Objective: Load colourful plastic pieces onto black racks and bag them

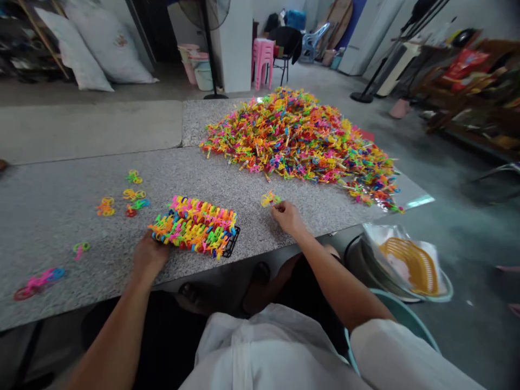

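A black rack (232, 242) lies on the speckled table, packed with rows of small bright plastic pieces (195, 227). My left hand (150, 254) grips the rack's left end, with its fingertips partly hidden beneath it. To the right of the rack, my right hand (287, 218) is pinched on a small multicoloured plastic piece (270, 199) with yellow, orange and green parts. The exact kind of these pieces is too small to make out. The rack's right end shows bare black bars.
A large heap of similar colourful pieces (300, 135) covers the table's far right. Several loose pieces (105, 206) lie at the left on the granite tabletop (101, 179). Right of my legs stand a tub (406, 314) and a yellow basket (410, 265). A fan stand (207, 49) rises behind.
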Motion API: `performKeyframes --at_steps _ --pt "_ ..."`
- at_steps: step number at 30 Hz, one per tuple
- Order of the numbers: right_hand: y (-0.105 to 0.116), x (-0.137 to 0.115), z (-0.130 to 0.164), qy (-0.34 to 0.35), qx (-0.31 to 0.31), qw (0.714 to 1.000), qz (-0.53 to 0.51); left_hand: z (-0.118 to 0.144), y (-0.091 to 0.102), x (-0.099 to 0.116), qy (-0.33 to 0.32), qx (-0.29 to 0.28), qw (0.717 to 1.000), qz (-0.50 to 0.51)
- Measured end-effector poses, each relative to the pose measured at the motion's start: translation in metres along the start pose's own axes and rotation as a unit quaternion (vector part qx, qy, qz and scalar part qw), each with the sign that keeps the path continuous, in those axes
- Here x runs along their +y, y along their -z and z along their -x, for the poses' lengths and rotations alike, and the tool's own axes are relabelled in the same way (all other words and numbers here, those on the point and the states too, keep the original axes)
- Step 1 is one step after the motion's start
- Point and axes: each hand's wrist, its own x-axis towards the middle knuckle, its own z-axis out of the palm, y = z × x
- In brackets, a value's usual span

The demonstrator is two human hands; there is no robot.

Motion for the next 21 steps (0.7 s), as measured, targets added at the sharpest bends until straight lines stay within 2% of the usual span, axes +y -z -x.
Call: performKeyframes --at_steps 4,6,8,13,15,18,21 --pt "-0.026 -0.021 0.055 -0.037 -0.112 0.977 -0.175 0.005 0.006 0.017 0.05 0.0 0.999 0.009" --pt "-0.036 -0.033 0.077 -0.022 -0.162 0.967 -0.194 0.005 0.008 0.023 0.066 -0.008 0.998 0.013" --pt "-0.045 -0.044 0.093 -0.009 -0.184 0.964 -0.192 0.005 0.009 0.025 0.066 -0.01 0.998 0.015" --pt "-0.065 -0.064 0.11 -0.062 -0.237 0.945 -0.215 0.005 0.008 0.024 0.049 -0.004 0.999 0.007" --pt "-0.07 -0.067 0.115 -0.046 -0.239 0.954 -0.177 0.006 0.008 0.024 0.046 -0.005 0.999 0.003" --pt "-0.075 -0.068 0.12 0.008 -0.194 0.977 -0.086 0.008 0.008 0.025 0.036 -0.005 0.999 0.003" --pt "-0.079 -0.068 0.124 0.058 -0.158 0.986 -0.01 0.008 0.008 0.026 0.037 -0.004 0.999 0.004"
